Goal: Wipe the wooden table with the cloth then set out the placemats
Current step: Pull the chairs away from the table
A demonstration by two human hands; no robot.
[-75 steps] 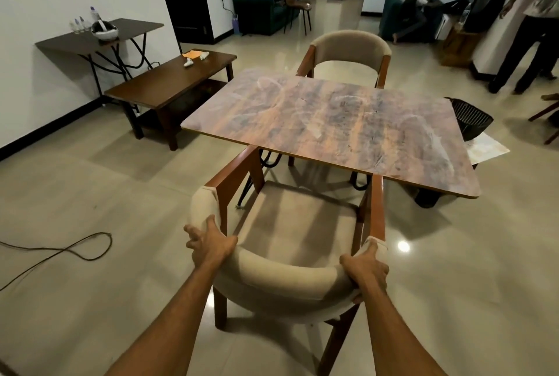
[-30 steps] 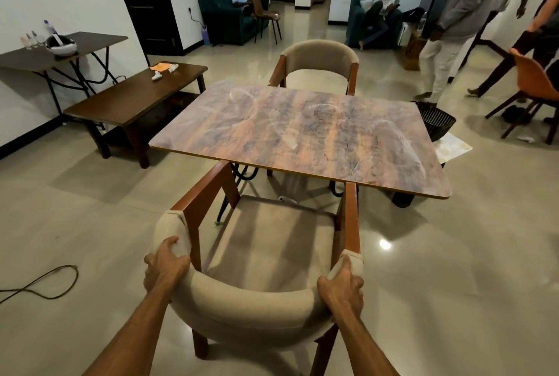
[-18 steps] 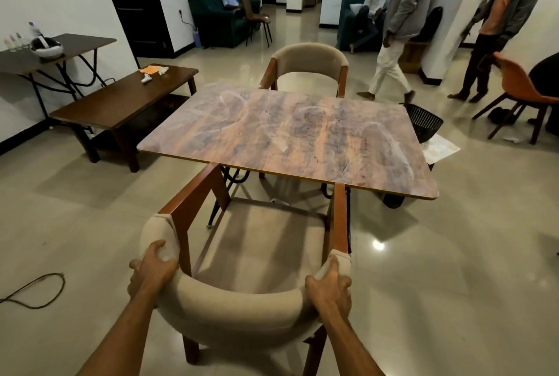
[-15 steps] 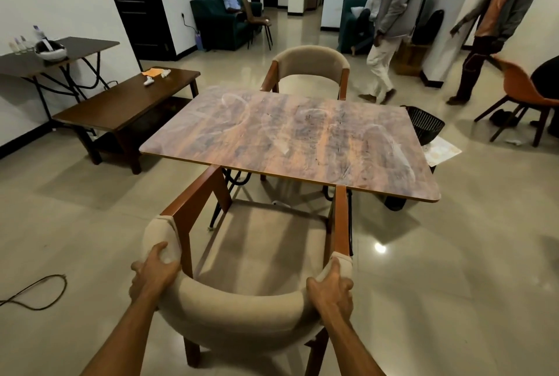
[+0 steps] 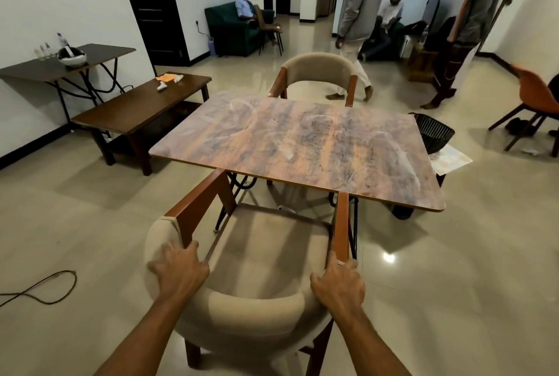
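Note:
The wooden table (image 5: 302, 145) stands in the middle of the room, its top bare and streaked with pale smears. A beige padded chair (image 5: 251, 312) with brown wooden arms sits at the table's near edge, its front tucked just under the top. My left hand (image 5: 181, 269) grips the left end of the curved backrest. My right hand (image 5: 337, 283) grips the right end, by the wooden arm. An orange cloth (image 5: 166, 77) lies on the low brown table (image 5: 133, 109) to the left. No placemats are in view.
A second beige chair (image 5: 317, 76) stands at the table's far side. A black basket (image 5: 434, 135) and a paper sheet (image 5: 450, 160) lie at the right. A cable (image 5: 39, 291) runs over the floor at left. Two people walk behind; an orange chair (image 5: 535, 103) stands far right.
The chair has slid a little forward toward the table with both hands on its backrest. The people at the back have walked leftward across the room.

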